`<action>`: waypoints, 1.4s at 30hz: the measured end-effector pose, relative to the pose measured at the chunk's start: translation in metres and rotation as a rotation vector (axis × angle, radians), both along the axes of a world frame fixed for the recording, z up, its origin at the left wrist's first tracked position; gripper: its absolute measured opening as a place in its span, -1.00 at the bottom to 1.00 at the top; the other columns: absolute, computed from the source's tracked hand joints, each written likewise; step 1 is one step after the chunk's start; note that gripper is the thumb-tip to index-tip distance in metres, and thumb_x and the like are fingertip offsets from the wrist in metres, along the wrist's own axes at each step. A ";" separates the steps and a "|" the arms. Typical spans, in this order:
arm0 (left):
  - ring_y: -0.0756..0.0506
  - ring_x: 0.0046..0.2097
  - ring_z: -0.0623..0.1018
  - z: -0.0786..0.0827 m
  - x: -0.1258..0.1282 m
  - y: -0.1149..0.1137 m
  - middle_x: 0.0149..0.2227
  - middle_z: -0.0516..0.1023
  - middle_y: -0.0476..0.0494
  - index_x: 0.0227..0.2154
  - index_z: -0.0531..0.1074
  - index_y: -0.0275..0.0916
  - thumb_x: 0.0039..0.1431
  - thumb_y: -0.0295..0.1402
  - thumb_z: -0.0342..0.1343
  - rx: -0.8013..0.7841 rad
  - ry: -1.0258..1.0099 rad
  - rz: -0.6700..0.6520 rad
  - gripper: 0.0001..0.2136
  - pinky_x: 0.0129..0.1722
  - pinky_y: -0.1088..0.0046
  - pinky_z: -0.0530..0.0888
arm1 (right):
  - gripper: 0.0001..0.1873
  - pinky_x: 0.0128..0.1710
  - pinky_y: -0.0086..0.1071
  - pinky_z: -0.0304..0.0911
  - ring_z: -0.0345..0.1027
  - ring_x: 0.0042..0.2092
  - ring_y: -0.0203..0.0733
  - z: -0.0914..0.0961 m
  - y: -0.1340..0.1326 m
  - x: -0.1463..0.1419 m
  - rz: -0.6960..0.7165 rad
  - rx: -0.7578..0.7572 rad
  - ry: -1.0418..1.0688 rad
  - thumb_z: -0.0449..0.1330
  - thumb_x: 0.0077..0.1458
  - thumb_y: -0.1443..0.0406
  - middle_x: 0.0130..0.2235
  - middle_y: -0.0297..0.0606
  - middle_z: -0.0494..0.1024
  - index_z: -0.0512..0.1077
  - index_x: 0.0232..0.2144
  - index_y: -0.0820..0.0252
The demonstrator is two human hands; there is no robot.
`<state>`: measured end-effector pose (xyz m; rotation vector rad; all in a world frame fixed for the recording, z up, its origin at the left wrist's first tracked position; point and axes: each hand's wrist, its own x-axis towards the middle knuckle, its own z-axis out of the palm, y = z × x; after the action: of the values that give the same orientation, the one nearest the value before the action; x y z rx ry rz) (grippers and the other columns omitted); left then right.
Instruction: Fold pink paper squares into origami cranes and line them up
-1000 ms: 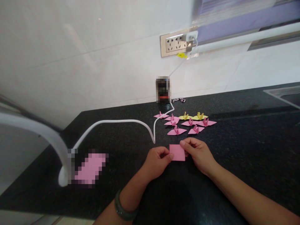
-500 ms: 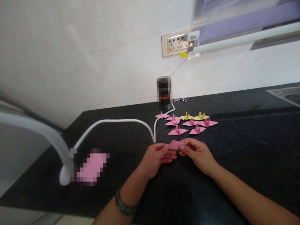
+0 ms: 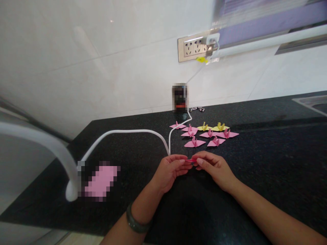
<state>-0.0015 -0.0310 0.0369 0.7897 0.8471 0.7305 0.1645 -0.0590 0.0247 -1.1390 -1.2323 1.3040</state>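
Note:
Between my two hands is a small piece of folded pink paper (image 3: 190, 161), seen nearly edge-on as a thin strip. My left hand (image 3: 170, 171) pinches its left end between thumb and fingers, a bangle on that wrist. My right hand (image 3: 214, 168) pinches the right end, thumb on the near side. Fingers cover much of the paper. Just beyond my hands, several pink paper cranes (image 3: 195, 143) stand in loose rows on the black countertop (image 3: 143, 153). Two yellow paper cranes (image 3: 220, 127) are in the back row.
A white cable (image 3: 133, 131) curves over the counter at left, near a thick white bent tube (image 3: 55, 148). A pink pixelated patch (image 3: 102, 182) lies beside the tube's foot. A pixelated upright object (image 3: 180, 97) leans on the wall under the socket panel (image 3: 192, 47). A sink edge (image 3: 306, 102) shows right.
The pink paper has turned from showing a broad face to nearly edge-on. My right hand has come slightly closer to my left. The cranes have stayed in place.

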 end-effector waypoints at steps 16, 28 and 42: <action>-0.01 -0.40 0.47 -0.010 0.004 0.000 -0.36 0.48 -0.16 -0.25 0.33 -0.32 -0.22 -0.51 0.14 0.066 0.097 0.068 -0.65 -0.36 0.45 0.38 | -0.80 -0.31 -0.34 0.24 0.29 -0.30 -0.22 0.002 -0.005 -0.004 0.009 0.401 -0.402 0.06 -0.02 0.32 -0.33 -0.22 0.40 0.44 -0.32 0.09; 0.05 -0.49 0.36 -0.012 0.001 -0.001 -0.47 0.44 -0.09 -0.42 0.40 -0.36 -0.13 -0.28 0.10 0.226 0.274 -0.073 -0.76 -0.47 0.55 0.27 | -0.81 -0.55 -0.43 0.21 0.28 -0.55 -0.31 -0.009 0.000 -0.004 -0.058 -0.008 -0.105 0.10 -0.07 0.18 -0.55 -0.36 0.38 0.31 -0.42 0.18; 0.09 -0.53 0.25 -0.010 -0.002 0.002 -0.54 0.34 -0.04 -0.47 0.41 -0.37 -0.09 -0.28 0.05 0.241 0.351 -0.131 -0.78 -0.53 0.57 0.17 | -0.79 -0.40 -0.40 0.22 0.29 -0.39 -0.27 -0.008 0.002 0.003 -0.015 0.369 -0.476 0.05 -0.01 0.32 -0.42 -0.28 0.43 0.41 -0.29 0.10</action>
<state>-0.0038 -0.0287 0.0271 1.2023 1.0211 0.5920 0.1678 -0.0567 0.0167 -1.2154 -1.7221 0.7632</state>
